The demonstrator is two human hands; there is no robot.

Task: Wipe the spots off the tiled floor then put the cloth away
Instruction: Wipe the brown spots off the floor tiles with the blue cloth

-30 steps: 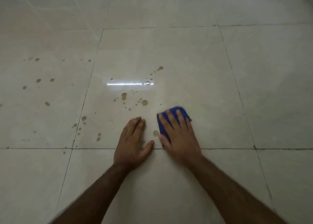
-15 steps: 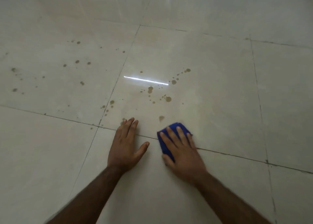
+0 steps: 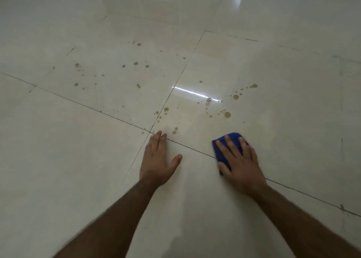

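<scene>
The right hand [image 3: 241, 165] presses the blue cloth [image 3: 227, 147] flat to the tiled floor [image 3: 78, 160] with straight spread fingers, the left hand [image 3: 157, 160] lies flat beside it, brown spots [image 3: 227, 114] just beyond.

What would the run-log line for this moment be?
stage: wiping | right hand: flat on blue cloth | left hand: flat on floor | brown spots: remain

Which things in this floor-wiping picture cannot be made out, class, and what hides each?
- Head view: most of the blue cloth, covered by the right hand.
- Floor under that cloth and the left hand: any spots there are hidden.
- Where the cloth gets put away: outside the frame.
</scene>
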